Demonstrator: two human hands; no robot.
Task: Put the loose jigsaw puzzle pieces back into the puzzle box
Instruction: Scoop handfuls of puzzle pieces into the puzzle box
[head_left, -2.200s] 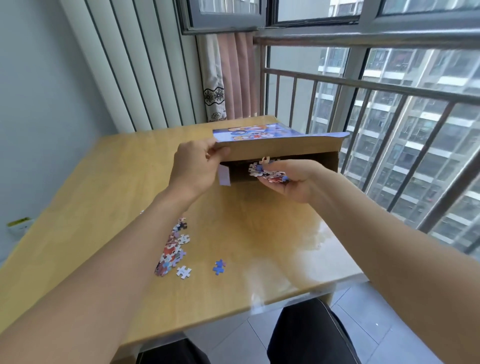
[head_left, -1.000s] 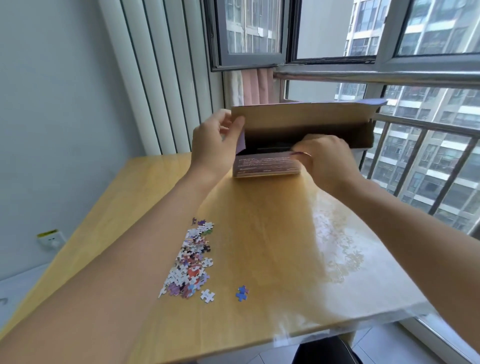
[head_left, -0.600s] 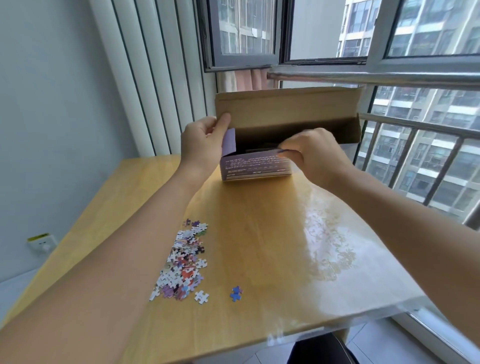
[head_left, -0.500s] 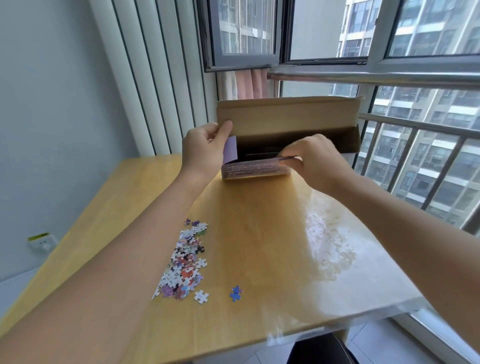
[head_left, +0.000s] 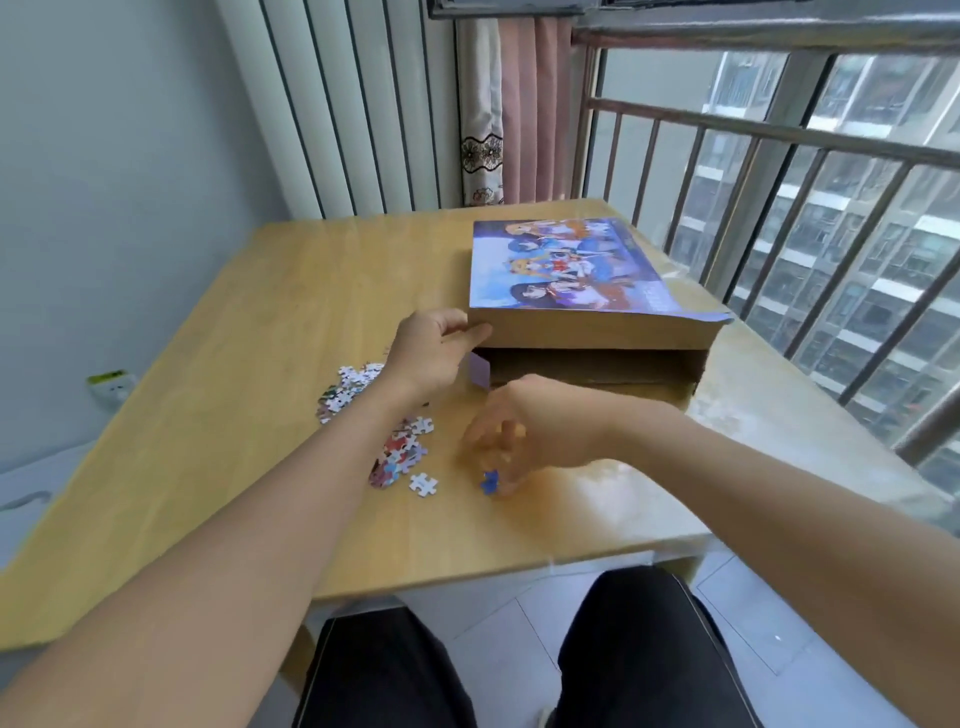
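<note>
Head view: your left hand (head_left: 431, 353) grips puzzle box (head_left: 587, 306) flap; right hand (head_left: 524, 431), blurred, grip unclear, reaches blue piece (head_left: 489, 480). Next, pinch it.

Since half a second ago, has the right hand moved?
Yes. The right hand has left the puzzle box opening and come toward the near table edge, now blurred over the lone blue piece.

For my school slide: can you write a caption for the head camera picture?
Left hand holds the puzzle box flap up while right hand reaches for a blue piece.
</note>
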